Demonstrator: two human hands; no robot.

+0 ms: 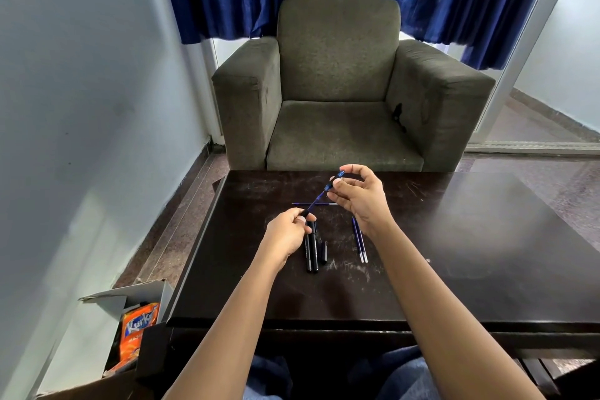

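Head camera: a slim blue translucent plastic pen (pixel 319 196) is held in the air just above the dark, glossy, scratched wooden table (pixel 454 253). Its long axis runs diagonally, with the black end low and nearer the person and the blue end higher, farther off and to the right. The left hand (pixel 287 232) pinches the black end, and the right hand (pixel 358 196) pinches the blue end with curled fingers. Beneath lie smooth black cylindrical pen barrels (pixel 311 250) and two thin blue refills (pixel 359 239), well in from every table edge. The widest stretch of tabletop is to their right.
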